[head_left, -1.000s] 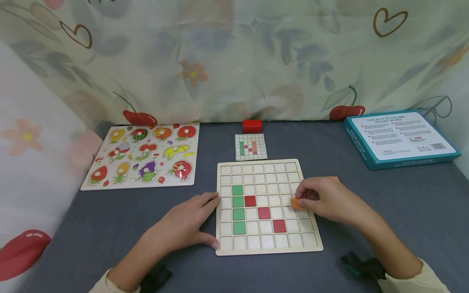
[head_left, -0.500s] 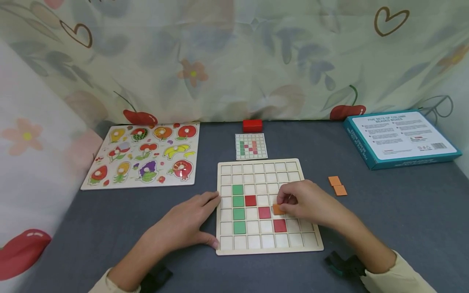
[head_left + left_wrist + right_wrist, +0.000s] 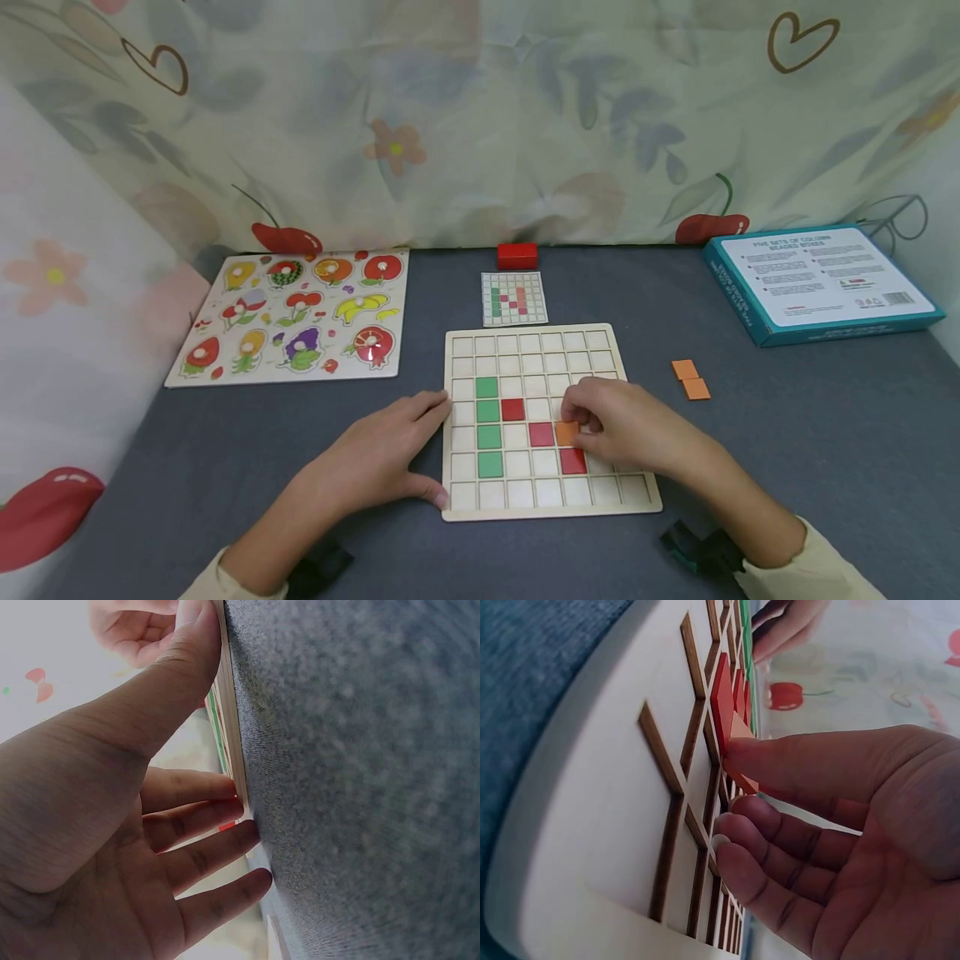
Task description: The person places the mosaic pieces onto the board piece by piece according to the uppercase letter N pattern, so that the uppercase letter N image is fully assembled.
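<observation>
A wooden grid board (image 3: pixel 548 496) lies on the dark grey tablecloth. Several green tiles (image 3: pixel 489 437) fill part of one column, and three red tiles (image 3: pixel 541 434) step diagonally down to the right. My right hand (image 3: pixel 637 429) pinches an orange tile (image 3: pixel 566 433) over the cell just right of the middle red one. In the right wrist view that orange tile (image 3: pixel 743 782) is tilted under the thumb, beside a red tile (image 3: pixel 722 701). My left hand (image 3: pixel 386 450) rests against the board's left edge; its fingers (image 3: pixel 210 855) look fairly straight in the left wrist view.
Two loose orange tiles (image 3: pixel 696 389) lie right of the board. Behind it are a small pattern card (image 3: pixel 535 287) and a red block (image 3: pixel 517 257). A fruit puzzle board (image 3: pixel 285 367) lies at the left, a teal box (image 3: pixel 832 275) at the right.
My right hand has carried the orange tile leftward across the board, then slightly down beside the middle red tile. The two loose orange tiles have come into sight. My left hand stays put.
</observation>
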A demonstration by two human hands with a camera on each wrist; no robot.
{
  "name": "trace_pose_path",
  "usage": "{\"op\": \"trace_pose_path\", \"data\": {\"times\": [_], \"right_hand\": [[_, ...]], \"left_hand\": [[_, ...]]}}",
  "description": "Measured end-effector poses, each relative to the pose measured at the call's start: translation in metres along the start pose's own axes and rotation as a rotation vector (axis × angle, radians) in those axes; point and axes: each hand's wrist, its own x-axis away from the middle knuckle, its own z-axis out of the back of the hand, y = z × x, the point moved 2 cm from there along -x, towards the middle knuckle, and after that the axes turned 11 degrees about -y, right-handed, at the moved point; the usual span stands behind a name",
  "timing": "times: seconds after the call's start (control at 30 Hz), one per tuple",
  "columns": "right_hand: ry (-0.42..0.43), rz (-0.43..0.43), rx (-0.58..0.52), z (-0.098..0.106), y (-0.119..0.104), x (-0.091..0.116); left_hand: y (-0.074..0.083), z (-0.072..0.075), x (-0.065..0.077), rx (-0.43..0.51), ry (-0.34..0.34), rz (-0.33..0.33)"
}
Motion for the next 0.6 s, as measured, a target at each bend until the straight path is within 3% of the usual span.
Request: {"op": "trace_pose_path", "data": {"times": [0.3,0.6], "right_hand": [[0.013,0.020,0.033,-0.0030,0.0003,0.0005],[-0.043,0.038,0.015,0.0010,0.0003,0.0060]], "left_hand": [[-0.0006,0.0000,-0.0005,0.002,-0.008,0.005],[0.0004,0.0009,-0.0002,0.003,-0.009,0.006]]}}
